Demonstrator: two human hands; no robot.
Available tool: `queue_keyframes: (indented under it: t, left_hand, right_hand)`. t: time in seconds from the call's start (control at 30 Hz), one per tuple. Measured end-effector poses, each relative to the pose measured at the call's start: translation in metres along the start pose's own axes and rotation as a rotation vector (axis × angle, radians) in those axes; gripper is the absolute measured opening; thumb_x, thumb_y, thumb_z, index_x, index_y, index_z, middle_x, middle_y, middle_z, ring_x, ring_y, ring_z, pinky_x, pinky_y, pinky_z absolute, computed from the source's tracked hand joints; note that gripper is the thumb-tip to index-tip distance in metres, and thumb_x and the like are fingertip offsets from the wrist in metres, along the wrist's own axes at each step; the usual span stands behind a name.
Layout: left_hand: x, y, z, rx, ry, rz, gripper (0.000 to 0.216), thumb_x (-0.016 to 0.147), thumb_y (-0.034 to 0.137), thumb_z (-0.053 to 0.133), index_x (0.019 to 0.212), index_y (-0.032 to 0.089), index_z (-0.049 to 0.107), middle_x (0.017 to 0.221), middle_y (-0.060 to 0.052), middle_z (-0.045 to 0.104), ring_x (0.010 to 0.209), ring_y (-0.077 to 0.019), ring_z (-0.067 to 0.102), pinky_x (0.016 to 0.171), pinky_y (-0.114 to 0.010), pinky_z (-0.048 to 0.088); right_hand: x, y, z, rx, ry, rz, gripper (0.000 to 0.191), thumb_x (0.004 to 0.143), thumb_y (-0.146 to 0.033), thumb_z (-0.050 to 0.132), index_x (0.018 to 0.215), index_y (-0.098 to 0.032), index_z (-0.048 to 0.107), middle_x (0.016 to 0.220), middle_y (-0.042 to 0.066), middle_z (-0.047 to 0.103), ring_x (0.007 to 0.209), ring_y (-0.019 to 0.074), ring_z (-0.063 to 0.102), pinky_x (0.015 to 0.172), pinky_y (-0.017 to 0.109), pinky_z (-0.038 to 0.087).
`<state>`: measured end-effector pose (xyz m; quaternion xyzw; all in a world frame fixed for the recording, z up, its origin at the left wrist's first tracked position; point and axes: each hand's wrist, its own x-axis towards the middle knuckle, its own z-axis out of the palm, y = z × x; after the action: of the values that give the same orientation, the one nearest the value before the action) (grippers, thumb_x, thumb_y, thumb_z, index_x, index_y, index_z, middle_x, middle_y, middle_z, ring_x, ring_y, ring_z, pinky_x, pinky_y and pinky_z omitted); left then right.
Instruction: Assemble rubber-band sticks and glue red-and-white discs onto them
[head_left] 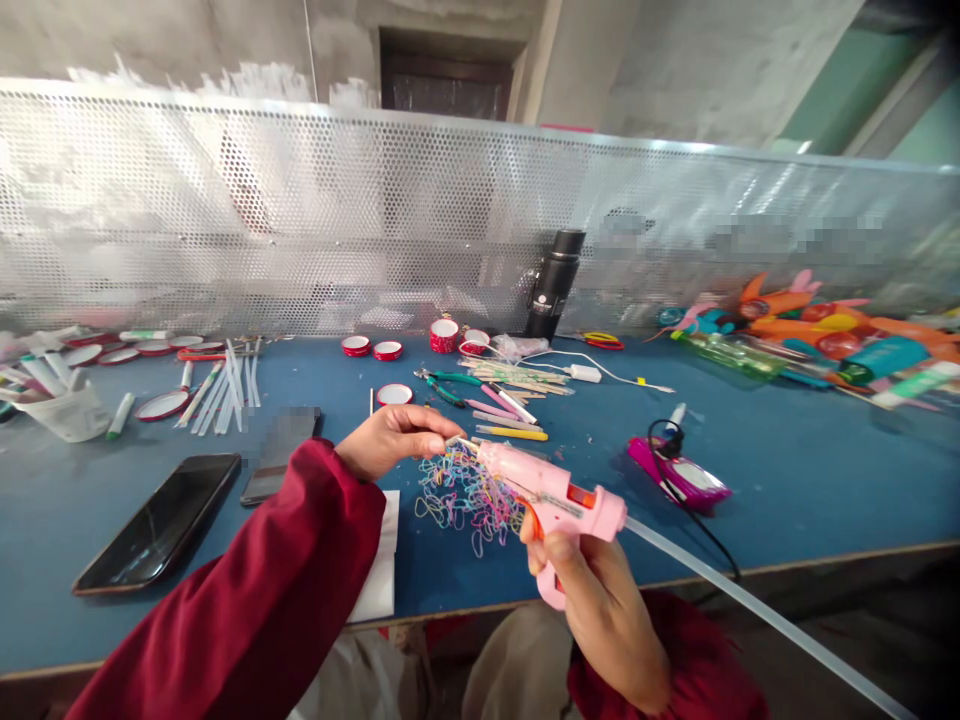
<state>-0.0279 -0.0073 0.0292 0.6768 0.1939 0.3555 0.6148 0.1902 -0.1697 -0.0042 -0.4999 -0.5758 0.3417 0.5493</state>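
Note:
My right hand [604, 610] is wrapped round the handle of a pink hot glue gun [551, 488], with fingers at its orange trigger. A long translucent glue stick [750, 595] runs out of its back end. The gun's nozzle points left, at the fingertips of my left hand [394, 440]. Between thumb and fingers, that hand pinches a small pale stick-like piece [454, 440], mostly hidden by the fingers. Below both hands lies a loose heap of coloured rubber bands [472, 495] on the blue table.
Phones [161, 520] and white paper [379, 570] lie at left, near a cup of markers [67, 410]. Behind are red-rimmed round tins [444, 335], pliers [442, 385], wooden sticks [517, 375] and a black bottle [556, 285]. A magenta device [679, 472] with a cable sits right.

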Motion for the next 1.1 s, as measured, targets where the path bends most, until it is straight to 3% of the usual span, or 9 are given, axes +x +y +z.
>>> queue_keyframes:
  t: [0.27, 0.47, 0.7, 1.1]
  left_hand:
    - [0.0, -0.002, 0.001, -0.019, 0.023, 0.0, 0.031, 0.068, 0.038, 0.082, 0.094, 0.02, 0.08, 0.09, -0.008, 0.07, 0.074, -0.0127, 0.056, 0.061, -0.023, 0.041]
    - [0.0, -0.001, 0.002, -0.066, 0.044, 0.011, 0.031, 0.068, 0.037, 0.082, 0.093, 0.018, 0.08, 0.085, -0.007, 0.068, 0.065, -0.0096, 0.051, 0.055, -0.022, 0.037]
    - [0.0, -0.003, 0.001, -0.05, 0.043, 0.016, 0.03, 0.069, 0.036, 0.081, 0.094, 0.019, 0.08, 0.087, -0.007, 0.068, 0.067, -0.01, 0.052, 0.057, -0.022, 0.039]
    - [-0.001, -0.004, -0.002, -0.04, 0.035, -0.026, 0.031, 0.065, 0.035, 0.084, 0.091, 0.019, 0.08, 0.089, -0.007, 0.072, 0.074, -0.0138, 0.057, 0.063, -0.024, 0.041]
  right_hand:
    - [0.002, -0.002, 0.002, -0.005, 0.048, 0.043, 0.05, 0.085, -0.063, 0.055, 0.092, -0.015, 0.064, 0.067, 0.004, 0.057, 0.055, 0.0132, 0.051, 0.048, 0.024, 0.045]
    - [0.005, -0.012, 0.006, -0.016, 0.019, 0.035, 0.054, 0.084, -0.067, 0.053, 0.091, -0.015, 0.063, 0.059, 0.0, 0.049, 0.049, 0.0113, 0.044, 0.042, 0.023, 0.04]
    - [0.006, -0.005, 0.006, -0.082, 0.03, 0.013, 0.051, 0.086, -0.065, 0.053, 0.087, -0.015, 0.062, 0.063, 0.002, 0.054, 0.053, 0.0127, 0.048, 0.047, 0.024, 0.043]
    - [0.005, -0.003, 0.005, 0.116, -0.044, 0.06, 0.052, 0.088, -0.065, 0.048, 0.09, -0.015, 0.062, 0.061, -0.001, 0.047, 0.052, 0.0114, 0.043, 0.048, 0.024, 0.037]
